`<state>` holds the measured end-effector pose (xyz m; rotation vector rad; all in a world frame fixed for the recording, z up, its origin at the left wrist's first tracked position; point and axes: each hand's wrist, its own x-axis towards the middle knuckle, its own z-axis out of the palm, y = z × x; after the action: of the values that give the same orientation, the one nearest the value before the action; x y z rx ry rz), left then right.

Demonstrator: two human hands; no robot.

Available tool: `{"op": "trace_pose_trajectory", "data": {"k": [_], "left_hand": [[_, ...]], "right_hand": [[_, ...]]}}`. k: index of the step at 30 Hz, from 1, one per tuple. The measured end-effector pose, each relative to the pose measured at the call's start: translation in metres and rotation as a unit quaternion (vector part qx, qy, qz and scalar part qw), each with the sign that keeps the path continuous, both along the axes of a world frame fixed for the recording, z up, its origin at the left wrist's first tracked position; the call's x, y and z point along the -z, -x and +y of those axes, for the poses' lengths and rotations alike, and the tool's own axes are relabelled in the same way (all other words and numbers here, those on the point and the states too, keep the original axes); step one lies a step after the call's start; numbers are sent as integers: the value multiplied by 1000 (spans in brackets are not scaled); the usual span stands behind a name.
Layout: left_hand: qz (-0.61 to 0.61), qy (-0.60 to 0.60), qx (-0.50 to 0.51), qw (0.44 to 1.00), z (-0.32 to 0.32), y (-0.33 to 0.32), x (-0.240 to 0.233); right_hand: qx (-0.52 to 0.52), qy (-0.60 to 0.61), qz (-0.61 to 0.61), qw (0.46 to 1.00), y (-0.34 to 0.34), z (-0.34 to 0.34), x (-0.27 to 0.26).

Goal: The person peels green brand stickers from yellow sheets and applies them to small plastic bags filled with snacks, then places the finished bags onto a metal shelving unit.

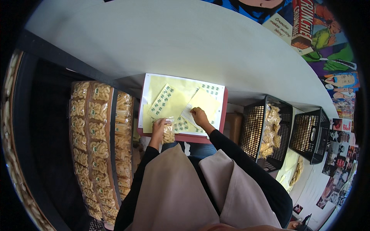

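My left hand grips the upper part of a clear plastic bag of curled, pale yellow snacks, at the front edge of a small table. Several yellow sheets lie on the tabletop, some with rows of round, green-printed stickers. My right hand is over a mostly bare sticker sheet, its fingers curled and the tips close together at the sheet. Whether a sticker is between those fingertips is too small to see. Another sticker sheet lies slanted to the left of it.
The small table has a red rim and stands against a pale wall. On the left, a rack holds rows of bagged snacks. To the right are a black plastic crate with bagged snacks and a second black crate.
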<state>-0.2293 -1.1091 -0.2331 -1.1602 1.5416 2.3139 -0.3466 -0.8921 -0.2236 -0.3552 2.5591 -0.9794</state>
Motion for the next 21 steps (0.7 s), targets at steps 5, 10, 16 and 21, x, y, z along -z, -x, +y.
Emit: {"op": "trace_pose_trajectory", "data": {"k": [5,10,16,21], "left_hand": [[12,151,80,985,-2,-9,1],[53,229,123,964,-1,-18,21],[49,300,246,920,-5,-15,30],[21,409,266,873,2,-13,19]], "right_hand": [[-85,0,44,995,5,-35,-6],[-188,21,121,974,10,-77,-6],[-328,30,189,925,11,-131,-2],[-412,-14,223,883,13,-153,11]]}}
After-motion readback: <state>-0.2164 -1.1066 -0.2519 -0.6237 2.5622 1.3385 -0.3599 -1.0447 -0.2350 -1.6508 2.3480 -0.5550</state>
